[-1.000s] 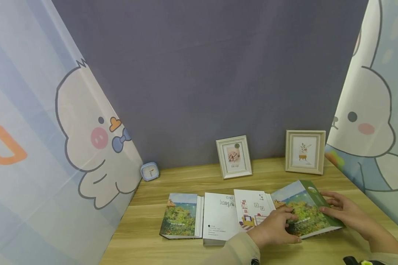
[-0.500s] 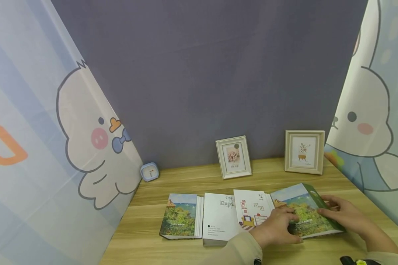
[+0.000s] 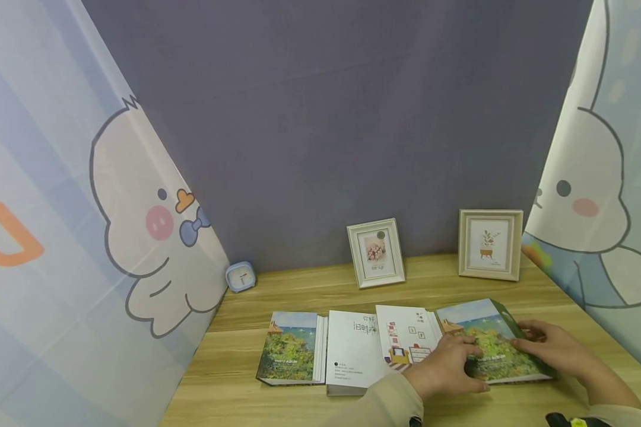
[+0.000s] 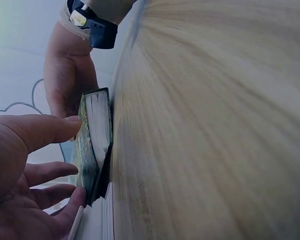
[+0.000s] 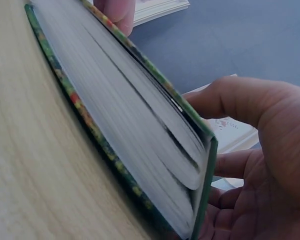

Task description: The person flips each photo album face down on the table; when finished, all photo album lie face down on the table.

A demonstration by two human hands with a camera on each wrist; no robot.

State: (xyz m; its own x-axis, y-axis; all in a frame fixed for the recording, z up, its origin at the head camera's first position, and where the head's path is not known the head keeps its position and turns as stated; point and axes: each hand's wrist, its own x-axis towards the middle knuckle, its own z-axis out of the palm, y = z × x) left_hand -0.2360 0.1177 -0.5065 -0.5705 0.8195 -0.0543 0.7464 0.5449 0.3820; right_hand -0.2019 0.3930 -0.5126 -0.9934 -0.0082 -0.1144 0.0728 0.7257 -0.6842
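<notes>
A photo album (image 3: 491,341) with a painted seaside garden on its cover lies at the right end of a row of albums. My right hand (image 3: 558,350) holds it by the green spine, thumb on the cover and fingers along the spine, as the right wrist view shows. My left hand (image 3: 446,365) rests with spread fingers on the cover's left part; in the left wrist view its thumb (image 4: 55,130) and fingertips touch the cover. Just left of it, a white album with a furniture drawing (image 3: 406,335) lies partly under my left wrist.
Further left lie a white album with Chinese lettering (image 3: 352,350) and another seaside photo album (image 3: 291,347). Two framed pictures, a tilted one (image 3: 376,253) and an upright one (image 3: 490,244), stand at the back by the grey curtain. A blue clock (image 3: 241,276) stands back left.
The album's raised spine side has come down toward the table, with my right hand lowering along with it. My left hand has stayed nearly in place on the cover.
</notes>
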